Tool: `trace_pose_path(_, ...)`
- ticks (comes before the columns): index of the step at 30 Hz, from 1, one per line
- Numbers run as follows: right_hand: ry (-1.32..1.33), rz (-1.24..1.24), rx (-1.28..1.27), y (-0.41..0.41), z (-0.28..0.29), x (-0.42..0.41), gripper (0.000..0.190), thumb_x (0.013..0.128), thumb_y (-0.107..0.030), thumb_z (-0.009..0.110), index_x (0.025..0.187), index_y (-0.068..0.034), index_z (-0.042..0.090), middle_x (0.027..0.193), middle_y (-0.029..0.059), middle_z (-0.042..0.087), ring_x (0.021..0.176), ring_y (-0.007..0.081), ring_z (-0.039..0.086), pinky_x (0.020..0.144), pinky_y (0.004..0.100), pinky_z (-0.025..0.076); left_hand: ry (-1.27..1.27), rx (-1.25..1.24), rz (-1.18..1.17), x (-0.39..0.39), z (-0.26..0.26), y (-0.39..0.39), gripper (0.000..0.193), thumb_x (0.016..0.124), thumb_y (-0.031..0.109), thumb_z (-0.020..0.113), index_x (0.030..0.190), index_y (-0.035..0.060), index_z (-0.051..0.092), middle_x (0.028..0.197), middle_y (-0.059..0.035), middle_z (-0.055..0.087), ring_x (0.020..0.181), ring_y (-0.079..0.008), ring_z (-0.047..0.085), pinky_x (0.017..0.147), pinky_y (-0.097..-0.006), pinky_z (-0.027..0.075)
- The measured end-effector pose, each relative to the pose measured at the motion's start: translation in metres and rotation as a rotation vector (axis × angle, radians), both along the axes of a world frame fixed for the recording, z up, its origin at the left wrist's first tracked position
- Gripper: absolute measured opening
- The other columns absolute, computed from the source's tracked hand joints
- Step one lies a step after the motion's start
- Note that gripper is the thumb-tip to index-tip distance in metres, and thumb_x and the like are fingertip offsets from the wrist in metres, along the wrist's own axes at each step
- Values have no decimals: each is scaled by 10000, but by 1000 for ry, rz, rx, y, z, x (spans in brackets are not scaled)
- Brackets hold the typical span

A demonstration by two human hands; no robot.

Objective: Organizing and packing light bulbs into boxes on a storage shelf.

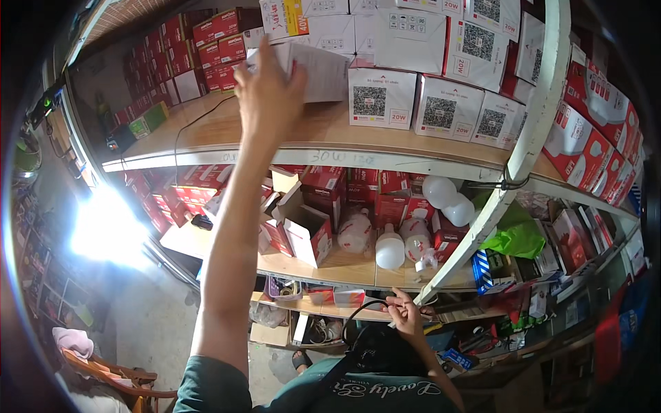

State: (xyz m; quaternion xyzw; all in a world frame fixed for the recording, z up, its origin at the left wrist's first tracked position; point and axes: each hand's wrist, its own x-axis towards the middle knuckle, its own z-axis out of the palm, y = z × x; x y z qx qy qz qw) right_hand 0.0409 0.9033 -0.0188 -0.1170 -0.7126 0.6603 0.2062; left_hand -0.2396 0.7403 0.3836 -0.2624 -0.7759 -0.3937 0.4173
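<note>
On the upper shelf, my left hand [271, 90] reaches over the near end of a white cardboard box [323, 75], its fingers spread around that end; motion blurs both. The box lies tilted, left of stacked white light-bulb boxes [382, 98]. My right hand [407, 316] is low, just below the middle shelf's edge, fingers bent beside a black cable [351, 321]; whether it grips the cable is unclear. Between the hands, an opened red and white carton [304, 237] and loose white LED bulbs [390, 250], some in plastic wrap, stand on the middle shelf.
Red bulb boxes [222, 49] fill the upper shelf's back left. A white metal post [532, 124] slants down at the right, with more bulb cartons [588, 149] beyond it. A bright light [106, 227] glares at the left. A wooden chair [124, 377] stands at lower left.
</note>
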Motion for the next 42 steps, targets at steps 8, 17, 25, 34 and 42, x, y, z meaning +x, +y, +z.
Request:
trace_pose_path(8,159,-95,-139,17,41,36,487,898,5,538,1362,-8,391,1215,197,557,1023,223,609,892,325,495,-46,461,-318,66,-58,-175,644,803,221,710,1340,9,423,1168,-176,553,1076,-287,567,819,-390,536)
trace_pose_path(17,378,168,715,-15,227,66,902,625,-329,824,1381,-52,418,1374,186,426,1301,380,363,1063,482,312,-352,-271,-719,214,-152,-115,1179,443,307,903,1395,-70,320,1218,-229,485,1115,-355,482,894,-454,433)
trace_pose_path(25,76,393,751,-12,215,53,951,601,-365,848,1405,-107,411,1224,166,466,1124,325,481,953,418,419,-585,-503,-851,213,-151,-93,964,577,198,844,1406,32,380,1267,-197,443,1176,-354,485,965,-413,435)
trace_pose_path(34,21,329,734,-4,205,60,946,567,-260,869,1396,-127,433,1182,148,478,1056,305,496,897,375,437,-554,-484,-981,188,-151,-76,926,610,137,791,1422,32,360,1143,-175,601,1040,-298,632,908,-395,522)
trace_pose_path(42,8,225,655,-1,198,66,1017,494,-244,907,1394,-140,446,1212,129,466,1107,293,499,958,374,417,-497,-547,-1056,185,-144,-71,976,585,289,867,1410,74,392,1415,-187,406,1314,-348,398,1037,-455,403)
